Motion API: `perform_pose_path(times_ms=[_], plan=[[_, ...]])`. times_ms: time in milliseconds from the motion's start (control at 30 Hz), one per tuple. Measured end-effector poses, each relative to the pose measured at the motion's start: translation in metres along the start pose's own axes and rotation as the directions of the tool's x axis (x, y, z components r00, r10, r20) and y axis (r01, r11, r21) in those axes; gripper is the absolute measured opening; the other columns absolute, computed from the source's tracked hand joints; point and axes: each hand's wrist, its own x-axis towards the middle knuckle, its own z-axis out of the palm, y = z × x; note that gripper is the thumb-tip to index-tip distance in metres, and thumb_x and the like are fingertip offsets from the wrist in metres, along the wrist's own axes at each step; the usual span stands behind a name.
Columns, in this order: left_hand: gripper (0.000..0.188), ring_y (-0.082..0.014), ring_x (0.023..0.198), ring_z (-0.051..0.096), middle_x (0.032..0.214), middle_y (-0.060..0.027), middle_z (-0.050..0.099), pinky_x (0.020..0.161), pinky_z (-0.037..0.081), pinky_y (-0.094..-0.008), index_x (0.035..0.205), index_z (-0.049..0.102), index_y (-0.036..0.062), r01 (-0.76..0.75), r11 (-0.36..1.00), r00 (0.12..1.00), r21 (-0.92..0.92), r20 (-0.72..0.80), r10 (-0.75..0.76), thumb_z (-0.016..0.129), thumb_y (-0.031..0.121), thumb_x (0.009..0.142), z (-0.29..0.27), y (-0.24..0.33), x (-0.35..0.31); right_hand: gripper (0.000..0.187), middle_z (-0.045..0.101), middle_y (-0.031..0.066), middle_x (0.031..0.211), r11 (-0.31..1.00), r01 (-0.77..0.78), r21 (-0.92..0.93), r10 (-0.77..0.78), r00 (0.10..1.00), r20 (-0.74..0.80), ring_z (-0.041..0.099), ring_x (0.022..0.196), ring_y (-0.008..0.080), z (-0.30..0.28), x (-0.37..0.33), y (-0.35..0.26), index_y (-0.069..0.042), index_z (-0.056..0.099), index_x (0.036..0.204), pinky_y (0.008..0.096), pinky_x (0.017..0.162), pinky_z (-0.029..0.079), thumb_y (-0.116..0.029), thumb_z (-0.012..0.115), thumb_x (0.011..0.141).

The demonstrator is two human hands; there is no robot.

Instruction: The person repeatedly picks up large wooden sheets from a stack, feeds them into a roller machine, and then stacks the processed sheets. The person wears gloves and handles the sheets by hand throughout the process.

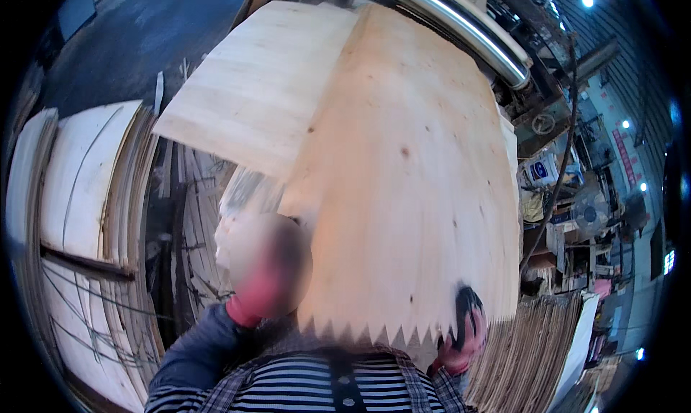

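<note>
A wide, thin wood veneer sheet (410,183) stretches away in front of me, its near edge cut into saw-like teeth. My right hand (466,334), in a pink glove with dark fingers, is closed on the sheet's near right corner. To the left of the sheet is my left hand (263,291), in a red and dark glove. It is blurred, so its fingers and whether it touches the sheet's left edge cannot be made out. A paler veneer sheet (263,75) lies at the far left, overlapping the larger one.
A shiny metal roller (468,24) runs across the far end. Strapped veneer stacks (86,183) stand at the left, with loose wood strips between. Another veneer stack (529,348) is at the near right. A fan (590,211) and a white bucket (541,170) are farther right.
</note>
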Motion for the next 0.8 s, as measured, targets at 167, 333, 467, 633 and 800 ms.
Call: perform_pose_path(times_ms=[167,333,467,633,800], plan=[[0.070,-0.0380,0.114,0.035,0.124,-0.0234,0.036,0.096,0.029,-0.0411,0.131,0.025,0.0016,0.359,0.928,0.911,0.100,0.176,-0.372,0.059,0.019,0.072,0.015,0.020,0.009,0.044,0.053,0.0180,0.107,1.000,0.002,0.011,-0.002,0.999,-0.047,0.050,0.098,0.0373,0.051,0.096,0.014,-0.002,0.055,0.102,0.0459,0.086,0.039,-0.026,0.063,0.067],[0.071,-0.0302,0.115,0.038,0.130,-0.0182,0.032,0.095,0.034,-0.0360,0.131,0.024,0.0025,0.609,0.773,0.792,-0.177,0.195,-0.579,0.061,0.001,0.070,0.010,0.018,0.022,0.041,0.054,0.0132,0.107,0.993,0.110,-0.029,-0.113,0.984,-0.137,0.053,0.094,0.0313,0.125,0.197,0.041,-0.008,0.055,0.106,0.0384,0.080,0.044,-0.022,0.064,0.068],[0.067,-0.0318,0.110,0.041,0.122,-0.0195,0.038,0.091,0.037,-0.0361,0.129,0.028,0.0026,0.603,0.733,0.795,-0.314,0.162,-0.585,0.063,0.009,0.072,0.026,-0.002,0.000,0.043,0.049,0.0111,0.118,1.000,-0.020,0.017,0.021,0.996,-0.081,0.047,0.106,0.0282,0.196,0.271,0.078,-0.013,0.050,0.115,0.0379,0.092,0.036,-0.024,0.060,0.074],[0.057,-0.0237,0.093,0.054,0.120,-0.0181,0.041,0.075,0.047,-0.0292,0.126,0.034,0.0034,0.717,0.557,0.683,-0.420,0.262,-0.681,0.061,0.008,0.076,0.016,0.013,0.018,0.056,0.039,0.0134,0.127,0.986,-0.016,-0.164,0.023,0.999,0.041,0.032,0.120,0.0287,0.231,0.277,0.080,-0.010,0.036,0.127,0.0411,0.101,0.024,-0.028,0.056,0.078],[0.050,-0.0101,0.072,0.053,0.106,-0.0048,0.051,0.059,0.046,-0.0217,0.124,0.038,0.0052,0.707,0.278,0.601,-0.650,0.346,-0.720,0.059,0.007,0.079,0.014,-0.017,0.012,0.065,0.032,0.0185,0.131,0.995,0.047,0.092,-0.067,0.969,0.236,0.027,0.123,0.0334,0.182,0.168,0.036,-0.005,0.033,0.128,0.0445,0.102,0.019,-0.028,0.060,0.073]])
